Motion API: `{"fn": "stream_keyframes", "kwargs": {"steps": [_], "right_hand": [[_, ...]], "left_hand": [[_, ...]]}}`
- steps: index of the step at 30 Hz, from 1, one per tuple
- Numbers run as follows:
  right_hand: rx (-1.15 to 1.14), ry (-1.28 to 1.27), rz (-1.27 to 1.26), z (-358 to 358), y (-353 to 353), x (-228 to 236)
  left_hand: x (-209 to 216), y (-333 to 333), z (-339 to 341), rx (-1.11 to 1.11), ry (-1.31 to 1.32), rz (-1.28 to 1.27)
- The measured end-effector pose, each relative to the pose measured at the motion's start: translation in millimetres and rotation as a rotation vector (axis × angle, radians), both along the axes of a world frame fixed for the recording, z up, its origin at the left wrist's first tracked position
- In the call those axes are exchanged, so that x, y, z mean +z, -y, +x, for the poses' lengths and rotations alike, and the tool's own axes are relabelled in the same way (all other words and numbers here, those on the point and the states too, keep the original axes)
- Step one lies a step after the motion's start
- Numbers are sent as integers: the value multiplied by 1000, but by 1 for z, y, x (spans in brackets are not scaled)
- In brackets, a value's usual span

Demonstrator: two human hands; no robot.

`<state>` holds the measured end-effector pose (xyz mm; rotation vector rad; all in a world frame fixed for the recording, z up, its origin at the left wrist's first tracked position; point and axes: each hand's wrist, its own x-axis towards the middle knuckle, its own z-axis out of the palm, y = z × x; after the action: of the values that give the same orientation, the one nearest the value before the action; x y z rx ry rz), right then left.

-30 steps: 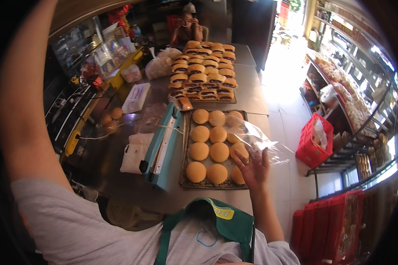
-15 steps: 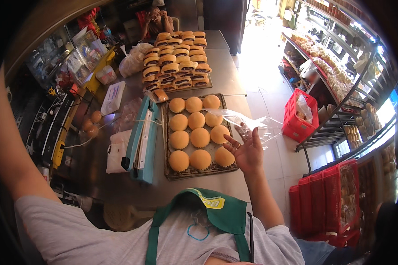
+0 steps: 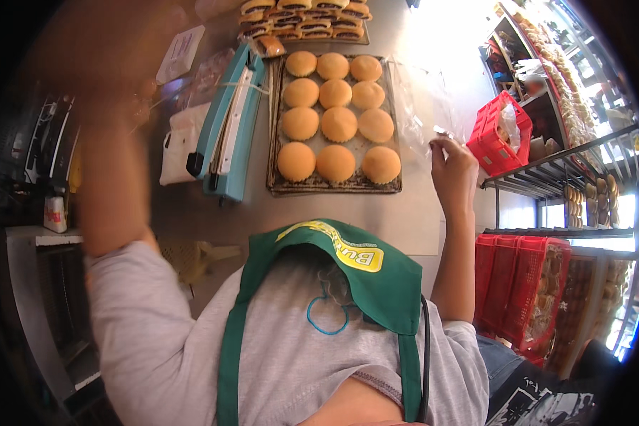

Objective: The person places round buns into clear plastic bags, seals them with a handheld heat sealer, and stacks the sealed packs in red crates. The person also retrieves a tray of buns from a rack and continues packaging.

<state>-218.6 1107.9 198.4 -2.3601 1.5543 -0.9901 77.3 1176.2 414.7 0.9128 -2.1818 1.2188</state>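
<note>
Since half a second ago, the right hand (image 3: 453, 170) has been lifted off the tray's corner and drawn a little to the right, and the view has swung so that the tray (image 3: 334, 186) now sits higher in the picture. A clear plastic bag (image 3: 422, 106) is pinched between the closed fingers of that hand at its top edge; the bag hangs just beside the tray's right rim, above the bare table (image 3: 412, 220), and appears empty. Nine round golden buns (image 3: 336, 124) are seen lying in three rows on the tray, none of them yet lifted out, so the bagging is judged to be barely begun: a bag has been picked up, nothing has been put in it. The left hand is raised out of the picture; only the blurred left forearm (image 3: 110, 163) is shown, so whether that hand is open or closed cannot be told. Left of the tray a teal heat sealer (image 3: 228, 128) is laid lengthwise, with a white packet (image 3: 177, 145) beside it. A further tray of filled buns (image 3: 302, 15) is set beyond the first. To the right, a red crate (image 3: 495, 131) and wire racks of bread (image 3: 589, 192) are placed well apart from the table. Nothing is seen between the bag and the buns.
</note>
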Motion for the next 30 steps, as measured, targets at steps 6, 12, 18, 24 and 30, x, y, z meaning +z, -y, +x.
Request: {"fn": "stream_keyframes", "kwargs": {"steps": [6, 12, 18, 24, 30], "right_hand": [[-109, 138, -199, -8, 4, 22], [169, 250, 458, 4, 4, -53], [-181, -397, 231, 30, 23, -71], [-230, -501, 214, 65, 31, -39], [118, -48, 185, 103, 21, -37]], "left_hand": [[-243, 26, 7, 555, -601, 1232], [-372, 64, 32, 696, -811, 1273], [-386, 100, 34, 768, -793, 1146], [-311, 82, 55, -1030, -2146, 1459], [-284, 72, -13, -986, -1638, 1658]]}}
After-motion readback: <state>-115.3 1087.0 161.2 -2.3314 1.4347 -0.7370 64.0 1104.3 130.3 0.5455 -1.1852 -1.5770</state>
